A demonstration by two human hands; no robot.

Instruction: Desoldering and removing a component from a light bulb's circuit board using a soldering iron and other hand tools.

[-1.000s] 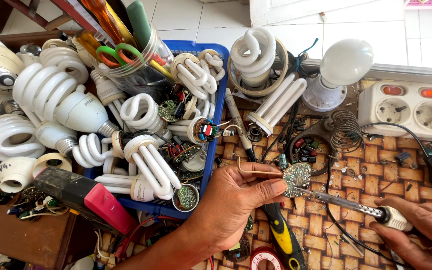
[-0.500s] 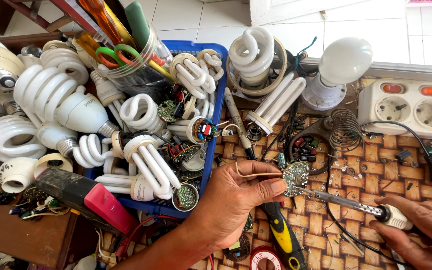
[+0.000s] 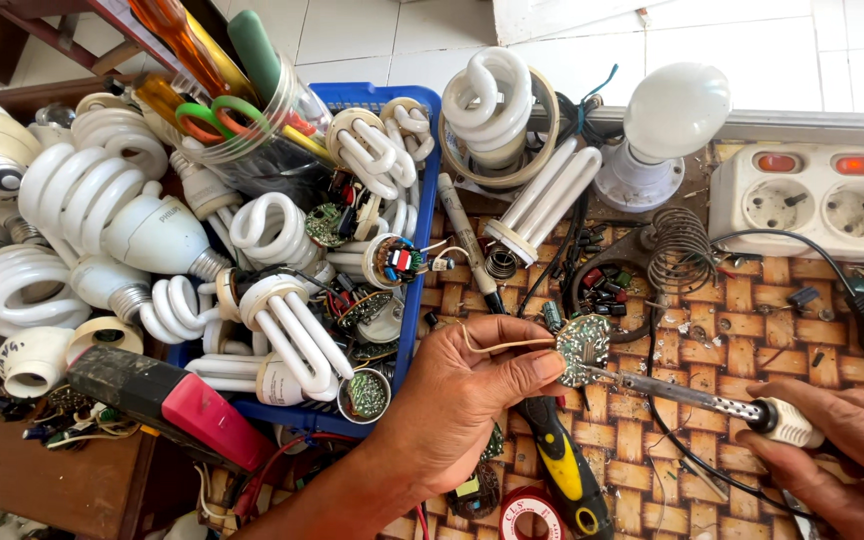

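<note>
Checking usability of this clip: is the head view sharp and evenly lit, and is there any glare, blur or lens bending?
Head view: bright, even daylight with soft shadows; the circuit board in the left hand and the soldering iron in the right hand look sharp; mild glare on the white bulb; the blue crate edges bow slightly; no motion blur.

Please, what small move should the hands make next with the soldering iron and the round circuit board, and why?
Probably feed the thin solder strand toward the iron's tip. The left hand pinches the round circuit board by its edge and holds the strand, whose end stands left of the board. The right hand holds the soldering iron with its tip at the board's lower edge.
</note>
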